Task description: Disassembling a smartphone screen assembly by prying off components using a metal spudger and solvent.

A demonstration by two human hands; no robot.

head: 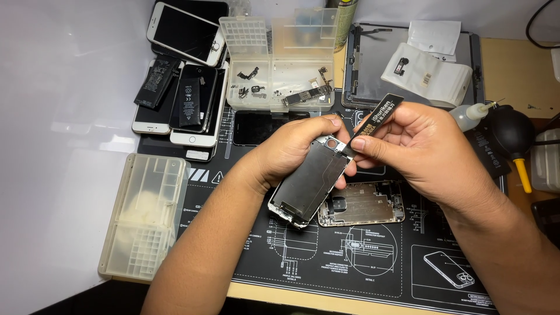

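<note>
My left hand (291, 149) grips a phone screen assembly (306, 184), its dark metal back plate facing up, tilted above the black repair mat (350, 262). My right hand (420, 149) pinches a thin black pry blade (379, 112) between thumb and fingers, its tip touching the top edge of the assembly near the camera hole. An opened silver phone housing (364, 204) lies flat on the mat just below both hands.
A clear parts tray (280, 64) with small components sits behind. Stacked phones and two loose batteries (175, 93) lie at the back left, and a plastic organiser box (146, 216) at the left. A tablet (373, 70), glue bottle (472, 115) and black air blower (513, 137) are on the right.
</note>
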